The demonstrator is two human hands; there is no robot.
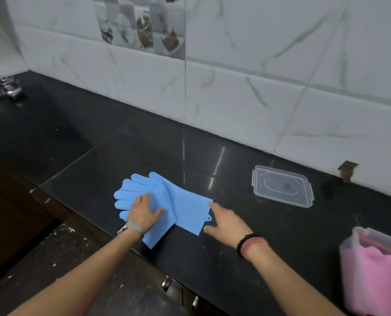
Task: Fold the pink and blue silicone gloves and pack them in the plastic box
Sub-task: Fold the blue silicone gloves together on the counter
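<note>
Two blue silicone gloves (180, 201) lie stacked on the black counter, fingers pointing left, cuffs to the right and toward me. My left hand (144, 213) presses flat on their palm area, fingers spread. My right hand (226, 221) hovers open just right of the cuff edge, fingertips at the cuff corner. The clear plastic box (349, 252) stands at the right edge with the folded pink gloves (372, 277) inside it. Its transparent lid (283, 185) lies flat on the counter near the wall.
The black counter (269, 236) runs along a white tiled wall (258, 87). A sunken dark section lies to the left, with a shiny metal object (7, 87) at its far left. Cabinet handles (166, 281) show below the front edge.
</note>
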